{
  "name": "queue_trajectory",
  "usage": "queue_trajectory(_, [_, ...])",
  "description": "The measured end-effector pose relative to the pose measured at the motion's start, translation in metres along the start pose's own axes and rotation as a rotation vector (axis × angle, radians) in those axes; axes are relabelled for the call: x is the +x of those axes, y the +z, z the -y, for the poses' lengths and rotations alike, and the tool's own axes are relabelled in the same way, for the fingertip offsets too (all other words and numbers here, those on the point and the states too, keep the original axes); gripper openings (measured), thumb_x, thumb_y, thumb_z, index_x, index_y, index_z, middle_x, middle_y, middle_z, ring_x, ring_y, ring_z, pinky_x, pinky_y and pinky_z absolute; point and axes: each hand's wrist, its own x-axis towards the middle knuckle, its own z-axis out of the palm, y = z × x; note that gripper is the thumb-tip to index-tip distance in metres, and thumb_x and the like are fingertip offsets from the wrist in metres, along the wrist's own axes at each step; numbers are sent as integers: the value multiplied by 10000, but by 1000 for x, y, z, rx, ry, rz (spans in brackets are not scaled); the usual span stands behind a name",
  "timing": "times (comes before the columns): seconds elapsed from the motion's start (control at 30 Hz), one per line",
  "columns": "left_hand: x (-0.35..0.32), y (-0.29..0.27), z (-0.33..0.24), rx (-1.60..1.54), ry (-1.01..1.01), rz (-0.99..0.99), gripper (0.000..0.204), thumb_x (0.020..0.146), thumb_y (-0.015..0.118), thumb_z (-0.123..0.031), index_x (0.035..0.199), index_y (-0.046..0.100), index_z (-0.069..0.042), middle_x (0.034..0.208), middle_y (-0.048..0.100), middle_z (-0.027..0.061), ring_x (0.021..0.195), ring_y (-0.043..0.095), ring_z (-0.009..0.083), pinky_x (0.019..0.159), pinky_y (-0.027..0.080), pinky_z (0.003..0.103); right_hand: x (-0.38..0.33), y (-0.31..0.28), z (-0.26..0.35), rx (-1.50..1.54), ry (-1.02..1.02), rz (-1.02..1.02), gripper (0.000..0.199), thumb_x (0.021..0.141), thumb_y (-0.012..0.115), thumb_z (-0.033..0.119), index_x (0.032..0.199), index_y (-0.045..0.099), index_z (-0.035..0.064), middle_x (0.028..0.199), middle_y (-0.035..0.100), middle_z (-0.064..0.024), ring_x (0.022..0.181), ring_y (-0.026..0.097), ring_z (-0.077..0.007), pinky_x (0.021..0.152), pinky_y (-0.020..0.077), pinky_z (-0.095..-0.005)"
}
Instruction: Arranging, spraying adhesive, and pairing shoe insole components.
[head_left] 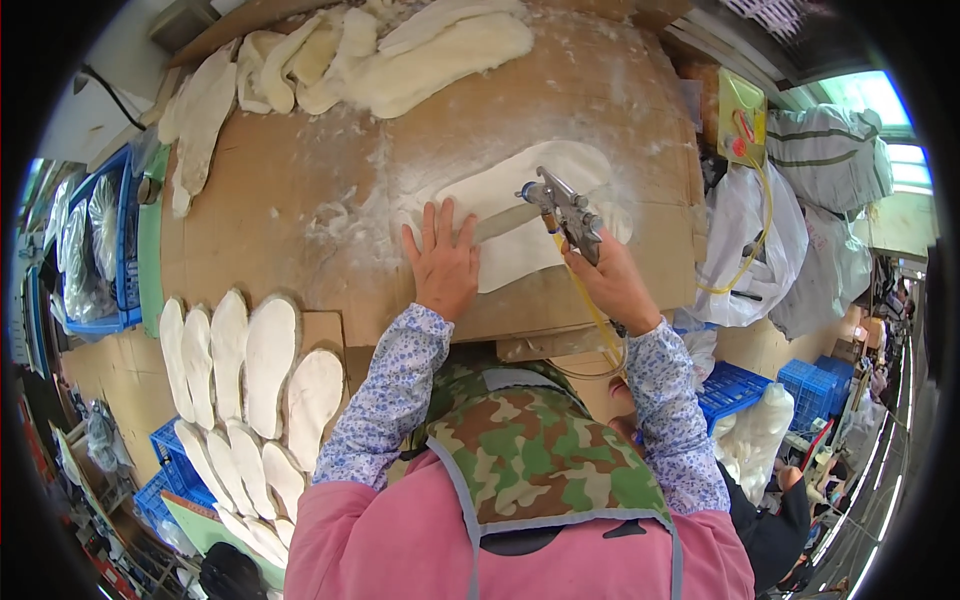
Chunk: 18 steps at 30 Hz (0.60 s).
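Note:
Two cream insoles lie side by side on a brown cardboard sheet [290,180], a far insole [490,186] and a near insole [520,252]. My left hand [445,262] rests flat on their left ends with its fingers spread. In my right hand [612,278] is a metal spray gun [572,212], gripped by its handle over the insoles. The nozzle points to the left. From the handle a yellow hose [590,308] runs down past the table's front edge. Whether a finger presses the trigger is hard to make out.
A heap of cream insoles [440,65] lies along the far edge. More insoles [272,365] stand in rows at the near left. White sacks [750,245] border the right side, and a blue crate [130,240] the left. Another person's dark sleeve [775,530] shows at lower right.

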Motion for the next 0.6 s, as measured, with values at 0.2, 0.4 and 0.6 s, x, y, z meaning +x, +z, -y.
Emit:
queue_trajectory(0.2, [-12, -6, 6, 5, -53, -29, 419, 848, 551, -191, 1264, 527, -142, 1442, 321, 119, 1370, 223, 344, 1068, 133, 618, 4, 27, 12, 15, -47, 108, 175, 863, 576, 77, 974, 469, -6, 790, 582, -187, 711, 560, -316, 657, 438, -378])
queue_trajectory(0.4, [-20, -8, 11, -11, -76, -45, 424, 844, 551, -174, 1267, 527, -157, 1418, 329, 158, 1369, 220, 359, 1065, 131, 616, 7, 49, 14, 46, -123, 162, 203, 867, 583, 97, 997, 464, -4, 772, 576, -208, 706, 555, -372, 643, 436, -401])
queue_trajectory(0.6, [-20, -8, 12, -47, -93, -45, 427, 837, 553, -149, 1263, 532, -171, 1407, 329, 178, 1369, 214, 367, 1064, 119, 619, 11, 53, 9, -6, -123, 106, 209, 859, 586, 93, 994, 462, -6, 760, 564, -227, 708, 549, -395, 634, 433, -413])
